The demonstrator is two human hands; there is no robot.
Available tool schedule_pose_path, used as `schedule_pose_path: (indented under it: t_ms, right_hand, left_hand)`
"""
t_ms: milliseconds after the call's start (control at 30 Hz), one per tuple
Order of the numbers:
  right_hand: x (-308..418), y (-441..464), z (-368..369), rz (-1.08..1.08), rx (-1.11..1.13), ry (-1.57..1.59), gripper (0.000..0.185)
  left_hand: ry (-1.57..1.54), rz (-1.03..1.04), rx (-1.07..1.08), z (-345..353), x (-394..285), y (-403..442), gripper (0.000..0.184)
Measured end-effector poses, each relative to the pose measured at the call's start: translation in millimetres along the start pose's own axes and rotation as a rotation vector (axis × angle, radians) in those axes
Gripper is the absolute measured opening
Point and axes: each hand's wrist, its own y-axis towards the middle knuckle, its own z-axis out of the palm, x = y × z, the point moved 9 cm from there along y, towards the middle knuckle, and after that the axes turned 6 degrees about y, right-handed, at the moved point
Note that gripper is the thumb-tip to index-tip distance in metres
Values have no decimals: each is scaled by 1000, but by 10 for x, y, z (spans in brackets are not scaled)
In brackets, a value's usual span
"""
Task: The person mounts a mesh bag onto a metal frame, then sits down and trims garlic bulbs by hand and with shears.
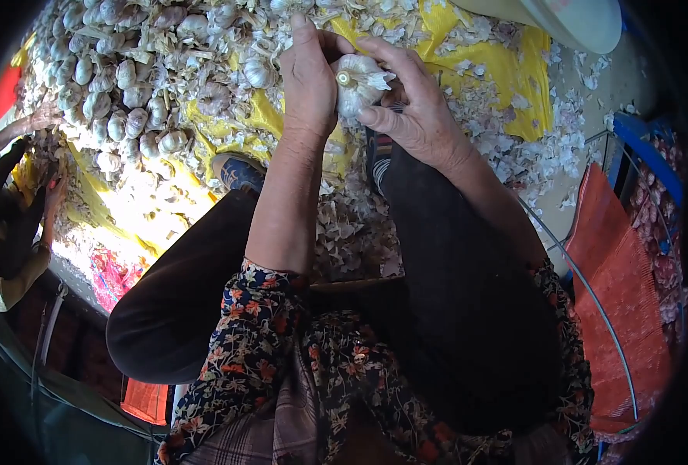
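Observation:
Between my two hands is a white garlic bulb (357, 87), its cut stem end facing up toward me and a flap of loose skin sticking out on its right. My left hand (310, 74) grips the bulb from the left side, thumb raised along it. Around the right side curl the fingers of my right hand (411, 101), with the thumb low against the bulb. Part of the bulb's far side is hidden behind my fingers. Another garlic bulb (259, 74) lies on the ground just left of my left hand.
Many garlic bulbs (136, 95) are heaped at upper left on a yellow sheet (506, 85) strewn with peeled skins. A pale basin (584, 23) is at top right. A red mesh sack (619, 310) and blue-rimmed container (646, 151) stand right. A co-worker's hand (53, 186) shows left.

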Motion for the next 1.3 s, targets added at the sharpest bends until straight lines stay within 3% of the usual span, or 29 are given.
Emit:
schedule_pose_path:
  t_ms: [100, 133, 233, 333, 367, 433, 467, 567, 767, 833, 967, 1033, 1067, 1167, 1233, 1300]
  right_hand:
    - [172, 7, -18, -208, 5, -231, 37]
    - [187, 23, -54, -145, -30, -176, 27]
    - [172, 64, -62, -175, 14, -47, 24]
    - [424, 69, -60, -332, -96, -102, 24]
    - [406, 73, -57, -335, -97, -102, 24]
    - [322, 45, -131, -312, -222, -203, 25]
    - [316, 6, -111, -310, -222, -203, 25]
    - [338, -56, 26, -297, -125, -292, 24]
    - [387, 63, 48, -313, -96, -408, 20]
    - [-291, 220, -343, 213, -370, -95, 20]
    - [-373, 279, -492, 175, -352, -270, 31]
    - [-264, 113, -167, 271, -106, -179, 41]
    - [-98, 83, 28, 194, 5, -170, 46]
    - [-153, 119, 91, 184, 77, -394, 42]
    - [-97, 184, 67, 87, 23, -377, 41]
    - [-451, 191, 27, 290, -17, 50, 41]
  left_hand:
    - [56, 18, 48, 0, -17, 36, 72]
    - [58, 35, 102, 46, -37, 30, 74]
    - [-21, 19, 223, 124, -69, 3, 75]
    - [-606, -89, 184, 186, -74, -206, 54]
    - [-605, -86, 185, 237, -65, -277, 54]
    - [-1060, -235, -35, 203, 217, -405, 44]
    - [-1093, -292, -82, 199, 392, -430, 37]
    - [-876, -424, -174, 178, 541, -450, 36]
    - [-696, -271, -75, 59, 324, -309, 44]
    - [-637, -233, -15, 93, 259, -313, 46]
    - [-626, -192, -15, 125, 209, -290, 47]
    - [-558, -185, -131, 42, 239, -281, 46]
    - [-561, -208, -139, 45, 259, -291, 44]
    - [-422, -196, -148, 43, 219, -302, 42]
    - [-349, -134, -141, 11, 120, -305, 41]
    - [-187, 34, -79, 30, -91, -344, 42]
